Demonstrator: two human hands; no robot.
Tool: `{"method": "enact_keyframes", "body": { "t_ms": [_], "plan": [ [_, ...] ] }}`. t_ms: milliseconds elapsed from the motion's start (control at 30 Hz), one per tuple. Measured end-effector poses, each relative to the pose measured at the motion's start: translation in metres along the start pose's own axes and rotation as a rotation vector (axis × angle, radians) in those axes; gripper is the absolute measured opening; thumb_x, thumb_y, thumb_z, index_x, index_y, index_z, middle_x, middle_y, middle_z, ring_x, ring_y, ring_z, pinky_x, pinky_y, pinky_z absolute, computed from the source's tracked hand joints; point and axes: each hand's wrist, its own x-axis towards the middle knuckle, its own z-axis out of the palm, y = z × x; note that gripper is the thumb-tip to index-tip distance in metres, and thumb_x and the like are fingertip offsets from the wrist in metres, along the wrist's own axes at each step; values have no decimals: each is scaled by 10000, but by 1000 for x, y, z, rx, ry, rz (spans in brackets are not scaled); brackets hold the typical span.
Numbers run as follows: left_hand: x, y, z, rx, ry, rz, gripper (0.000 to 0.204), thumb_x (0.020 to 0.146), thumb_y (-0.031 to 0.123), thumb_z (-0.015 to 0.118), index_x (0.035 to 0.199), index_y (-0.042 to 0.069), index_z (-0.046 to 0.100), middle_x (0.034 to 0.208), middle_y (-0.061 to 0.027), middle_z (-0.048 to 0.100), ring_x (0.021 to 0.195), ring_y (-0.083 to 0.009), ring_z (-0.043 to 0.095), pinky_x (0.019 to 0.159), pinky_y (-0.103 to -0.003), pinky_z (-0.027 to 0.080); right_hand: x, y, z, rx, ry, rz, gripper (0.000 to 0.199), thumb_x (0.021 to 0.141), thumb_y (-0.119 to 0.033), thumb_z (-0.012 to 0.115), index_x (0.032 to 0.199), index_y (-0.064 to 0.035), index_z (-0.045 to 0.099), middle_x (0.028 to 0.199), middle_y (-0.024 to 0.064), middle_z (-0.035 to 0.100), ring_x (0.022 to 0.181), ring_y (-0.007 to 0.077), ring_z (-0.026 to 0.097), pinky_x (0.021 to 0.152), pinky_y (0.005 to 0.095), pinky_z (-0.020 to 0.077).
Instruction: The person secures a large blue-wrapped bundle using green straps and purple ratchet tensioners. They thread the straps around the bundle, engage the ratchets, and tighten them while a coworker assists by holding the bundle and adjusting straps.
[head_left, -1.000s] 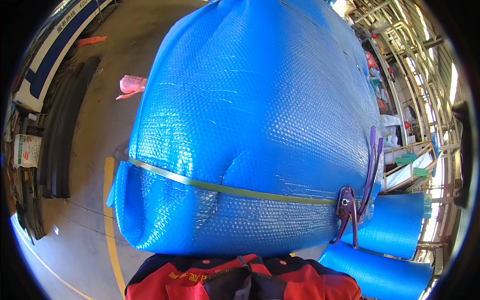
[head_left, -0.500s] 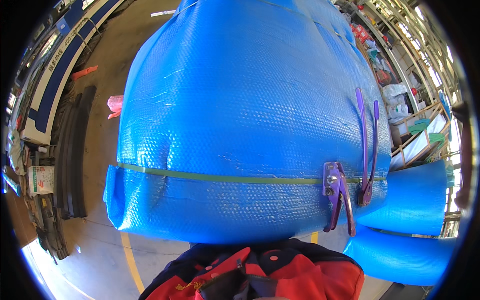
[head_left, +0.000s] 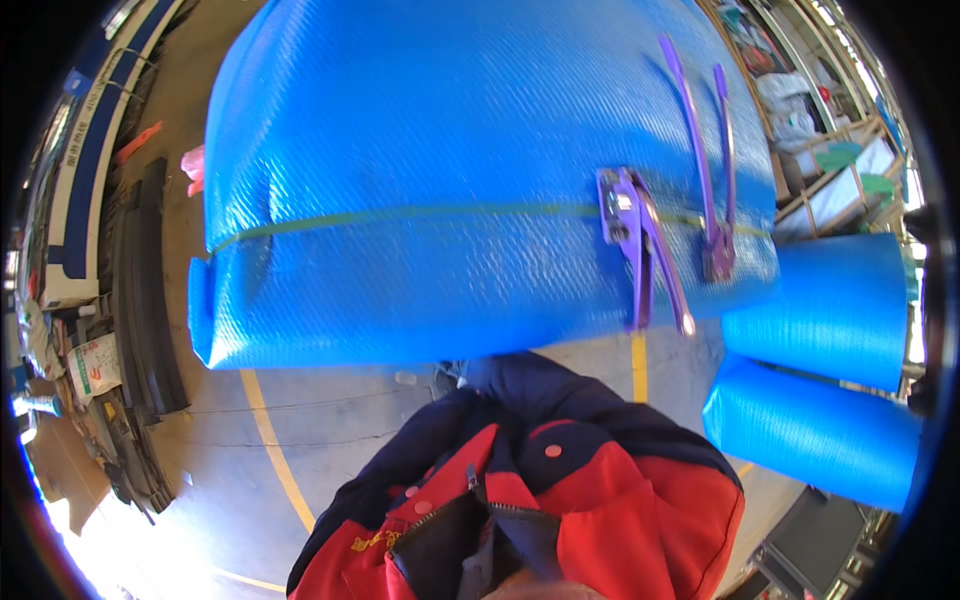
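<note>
Neither of my hands shows; only the red and dark blue jacket [head_left: 620, 490] on my body is visible below. In front of me stands a large bundle wrapped in blue bubble sheeting [head_left: 450, 110]. A thin green strap [head_left: 400, 214] runs across its near part. On the right side of that strap sits a purple strapping tensioner [head_left: 632, 240], its handles pointing toward me. To its right a purple long-handled strapping sealer [head_left: 712, 180] rests against the wrap at the strap, handles pointing away.
Two blue rolls [head_left: 830, 300] lie at the right. Dark long strips [head_left: 145, 290] lie on the floor at the left, beside a white and blue long panel [head_left: 85, 190]. Yellow lines [head_left: 275, 450] mark the floor. Wooden frames [head_left: 835, 190] stand at the far right.
The view has shifted, so the bundle and both purple tools sit higher in the picture. More of my jacket and the floor shows. The tools stay at the strap.
</note>
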Motion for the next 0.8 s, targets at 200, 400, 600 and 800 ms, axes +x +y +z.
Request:
{"method": "enact_keyframes", "body": {
  "t_ms": [200,400,600,800],
  "plan": [
    [-54,46,98,-19,82,263,292,993,320,576,1163,99,661,1082,-260,713,985,-483,690,848,-557,551,5,27,-23,474,200,-60,462,1030,-486,614,1139,-39,661,1100,162,712,1030,291,692,922,455,602],
    [-110,76,102,-64,-173,126,282,966,310,630,1082,63,701,1044,-226,724,987,-429,708,842,-505,553,18,-19,-73,1390,107,-5,611,1075,-578,402,1369,-71,574,1482,162,574,1359,369,550,1110,561,463],
    [-106,60,61,629,-571,123,380,959,353,607,1170,49,695,1185,-242,720,1156,-393,687,942,-486,540,7,-25,-34,1004,-1,237,489,1075,-481,436,1373,-125,589,1429,158,617,1284,331,596,1044,526,489],
    [-144,174,-13,719,-588,112,349,945,278,586,1240,112,672,1203,-212,726,1173,-383,682,981,-454,535,13,24,-22,825,-139,250,200,1017,-265,612,1185,-165,653,925,74,697,880,247,689,823,567,588]
  ]
}}
